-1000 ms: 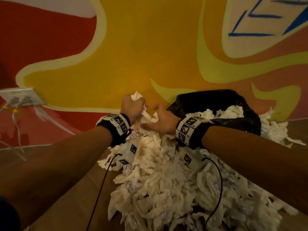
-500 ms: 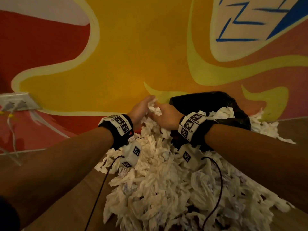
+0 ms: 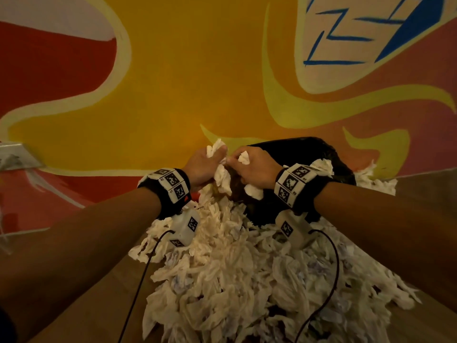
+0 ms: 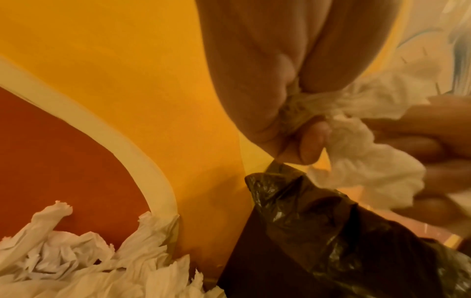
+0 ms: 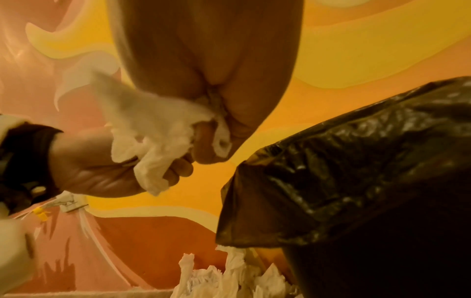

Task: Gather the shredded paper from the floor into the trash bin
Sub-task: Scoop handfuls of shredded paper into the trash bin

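A big heap of white shredded paper (image 3: 235, 280) covers the floor in front of the trash bin (image 3: 343, 169), which is lined with a black bag (image 4: 331, 242) (image 5: 356, 161). Both hands are lifted side by side at the bin's left rim. My left hand (image 3: 207, 164) grips a wad of paper (image 4: 356, 153), and strips hang below the fist. My right hand (image 3: 252, 164) grips another wad (image 5: 158, 129). More paper (image 3: 321, 165) lies on top of the bin behind my right wrist.
A painted wall (image 3: 197, 70) in red, yellow and orange rises right behind the bin. A white socket box (image 3: 14, 157) with cables is fixed low on the wall at the left. Wooden floor (image 3: 99, 293) shows left of the heap.
Both hands closed on paper at the heap's far end and rose together, carrying it up beside the bin's left rim.
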{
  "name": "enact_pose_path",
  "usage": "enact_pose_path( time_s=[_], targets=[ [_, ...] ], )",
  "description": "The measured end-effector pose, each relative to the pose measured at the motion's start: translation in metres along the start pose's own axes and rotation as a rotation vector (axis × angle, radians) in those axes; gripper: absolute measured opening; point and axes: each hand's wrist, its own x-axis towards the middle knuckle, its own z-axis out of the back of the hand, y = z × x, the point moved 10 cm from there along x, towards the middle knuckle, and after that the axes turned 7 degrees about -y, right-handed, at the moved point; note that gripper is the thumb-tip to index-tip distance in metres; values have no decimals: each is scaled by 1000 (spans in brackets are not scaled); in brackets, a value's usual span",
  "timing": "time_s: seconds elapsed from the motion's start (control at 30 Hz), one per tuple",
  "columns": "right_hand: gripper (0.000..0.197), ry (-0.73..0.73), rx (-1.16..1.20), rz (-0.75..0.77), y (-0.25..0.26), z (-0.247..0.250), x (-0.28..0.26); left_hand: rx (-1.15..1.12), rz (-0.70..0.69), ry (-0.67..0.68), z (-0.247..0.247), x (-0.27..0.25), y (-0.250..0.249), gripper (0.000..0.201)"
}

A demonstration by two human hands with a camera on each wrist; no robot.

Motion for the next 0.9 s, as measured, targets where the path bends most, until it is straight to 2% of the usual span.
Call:
enact_pose_path(
  time_s=[0.07,0.13,0.2,0.3,0.37,0.47,0.5,0.57,0.6,0.67,0.7,0.83,0.9],
  targets=[
    [34,7,87,-60,-5,6,-2,-26,9,-51,5,3,-2,34],
    [53,-5,117,-87,-8,17,-2,-82,47,-97,7,3,-2,35],
    [60,-14,120,-110,-10,30,-1,-111,68,-112,4,4,-5,34],
    [43,-38,242,-153,-15,47,-2,-100,47,-54,-8,8,-12,42],
    [39,-69,271,-177,-20,59,-3,-44,40,17,-22,7,-17,49],
    [35,-112,169,-180,-30,76,-3,-98,63,85,-44,5,-27,35],
    [32,-128,134,-182,-34,82,-3,-135,75,105,-53,4,-30,37],
    [33,-157,122,-183,-41,91,-3,-177,91,120,-67,3,-35,54],
    [36,-168,131,-188,-44,95,-4,-197,76,122,-73,3,-40,52],
    [38,-173,130,-203,-51,101,-6,-238,43,131,-80,2,-47,25],
    [36,-171,105,-206,-55,104,-8,-228,38,143,-84,2,-49,18],
    [20,-186,-202,-128,-58,126,-17,-72,-132,139,-97,3,-61,11],
    [27,-237,-322,-36,-52,138,-24,-61,-176,125,-102,3,-63,5]
  ],
)
